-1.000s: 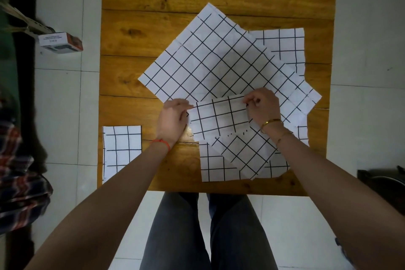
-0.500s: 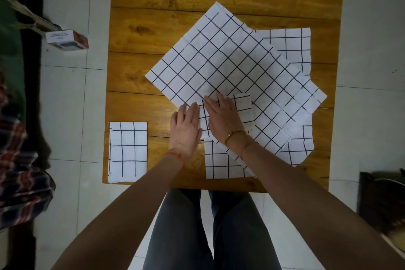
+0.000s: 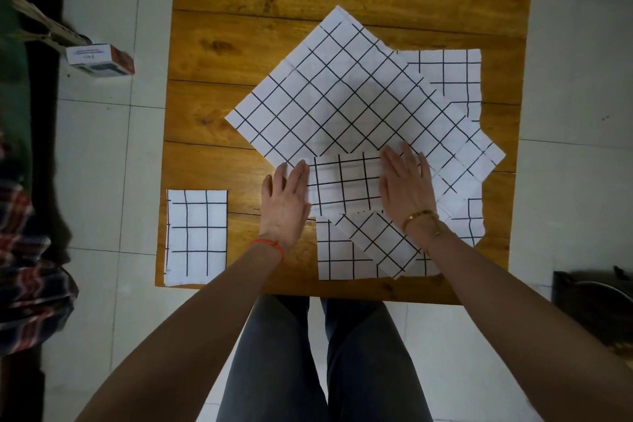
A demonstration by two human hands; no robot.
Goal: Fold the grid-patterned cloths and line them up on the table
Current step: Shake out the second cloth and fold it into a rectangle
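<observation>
A wooden table (image 3: 260, 31) of honey-brown planks, with dark knots and seams running across it, stands on a floor (image 3: 99, 134) of large pale tiles with thin grout lines. At the left edge a dark strip (image 3: 44, 134) runs along the floor, with green fabric (image 3: 13, 79) beyond it and a plaid cloth (image 3: 27, 271) in red, white and dark blue lower down. A small white box (image 3: 99, 58) with an orange end lies on the tiles near the table's far left corner. A dark object (image 3: 592, 305), too dim to identify, sits at the lower right. The light is soft and dims toward the edges.
</observation>
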